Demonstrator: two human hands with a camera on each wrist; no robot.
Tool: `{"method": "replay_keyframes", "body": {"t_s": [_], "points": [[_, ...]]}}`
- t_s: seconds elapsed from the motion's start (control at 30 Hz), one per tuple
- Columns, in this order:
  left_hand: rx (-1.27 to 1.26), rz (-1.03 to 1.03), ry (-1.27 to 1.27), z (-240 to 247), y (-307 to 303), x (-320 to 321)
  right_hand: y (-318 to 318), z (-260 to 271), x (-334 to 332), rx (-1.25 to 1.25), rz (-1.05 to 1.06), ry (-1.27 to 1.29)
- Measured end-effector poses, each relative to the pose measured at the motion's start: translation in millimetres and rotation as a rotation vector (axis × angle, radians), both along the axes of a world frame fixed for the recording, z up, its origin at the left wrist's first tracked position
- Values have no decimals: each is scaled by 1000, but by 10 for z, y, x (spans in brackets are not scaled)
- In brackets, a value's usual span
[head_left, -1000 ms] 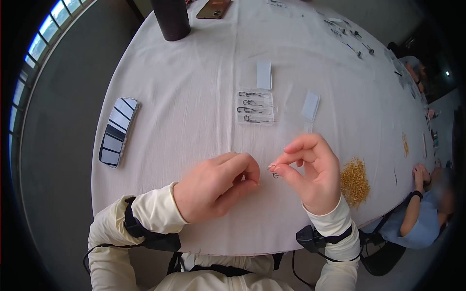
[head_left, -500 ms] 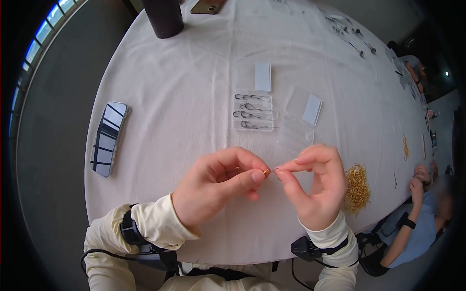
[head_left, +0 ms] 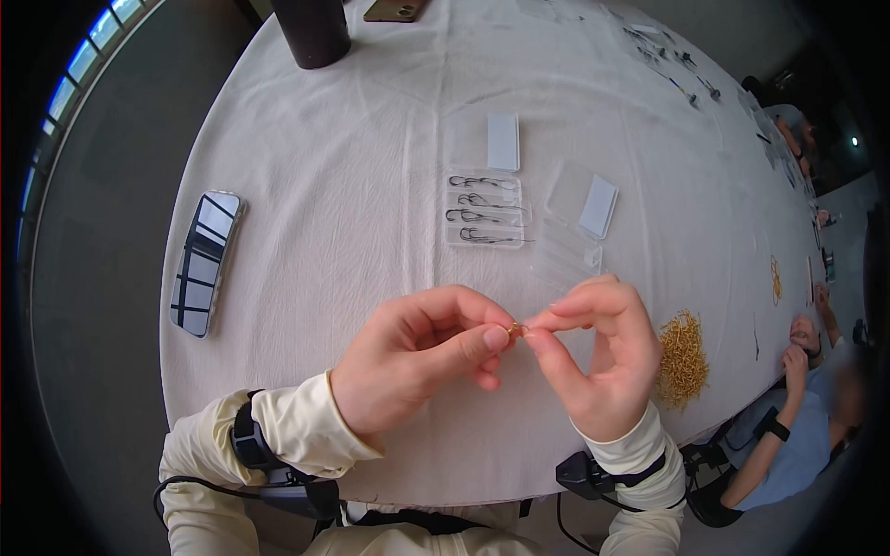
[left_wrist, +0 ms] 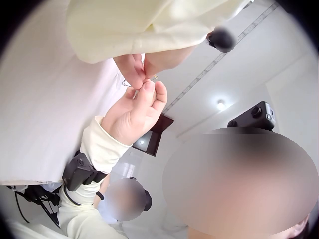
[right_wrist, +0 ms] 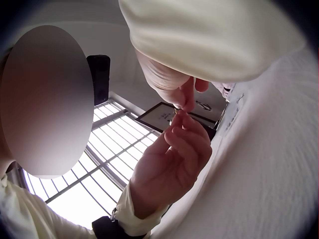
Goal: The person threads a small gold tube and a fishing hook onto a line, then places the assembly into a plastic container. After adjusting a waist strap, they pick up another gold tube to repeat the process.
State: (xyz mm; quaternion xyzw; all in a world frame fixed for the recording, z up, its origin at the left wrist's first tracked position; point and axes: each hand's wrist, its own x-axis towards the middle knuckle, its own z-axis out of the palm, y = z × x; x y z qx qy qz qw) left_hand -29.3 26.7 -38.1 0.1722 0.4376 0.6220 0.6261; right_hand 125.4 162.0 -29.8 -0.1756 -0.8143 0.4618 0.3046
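Over the near part of the table, my left hand (head_left: 422, 357) pinches a small gold-coloured metal piece (head_left: 514, 328) between thumb and forefinger. My right hand (head_left: 607, 361) faces it, thumb and forefinger pinching a small dark fish hook (left_wrist: 125, 83), whose bend sticks out beyond the fingers in both wrist views. The fingertips of the two hands meet, and the eye end of the hook overlaps the gold piece. Right of the right hand lies a heap of gold-coloured metal pieces (head_left: 683, 361). Dark hooks (head_left: 477, 218) lie in a clear compartment box (head_left: 487, 247) beyond the hands.
A second clear box (head_left: 565, 250) stands beside the first, its lid bearing a white label (head_left: 598, 207). One phone (head_left: 207, 264) lies at left; a dark cup (head_left: 313, 37) and another phone (head_left: 396, 9) are farther back. Another person's arm (head_left: 762, 454) is at right.
My left hand has turned and moved right, bringing the gold piece into view and up to the right hand's fingertips. Over the last half second the gold piece and hook have come together.
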Motion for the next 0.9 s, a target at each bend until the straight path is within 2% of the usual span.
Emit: {"method": "replay_keyframes", "body": {"t_s": [0.23,0.3,0.37,0.4,0.47,0.5,0.57,0.8,0.87,0.9], "points": [[90,-2,100,9,13,8,52,108,-21,196,123,-83],[113,8,149,14,10,18,53,87,-28,164,116,-80],[74,34,553,56,10,17,52,71,-28,132,110,-77],[74,35,553,54,12,4,50,68,-26,102,106,-83],[272,114,1023,49,8,-29,40,61,-22,72,103,-88],[271,115,1024,65,6,-28,30,56,-20,64,85,-85],[356,197,1233,107,5,-20,14,64,-27,55,68,-84],[517,284,1436,20,44,-6,-19,85,-29,150,61,-112],[351,225,1312,61,26,17,-22,83,-31,162,78,-120],[351,225,1312,72,30,16,-21,88,-33,146,72,-124]]}}
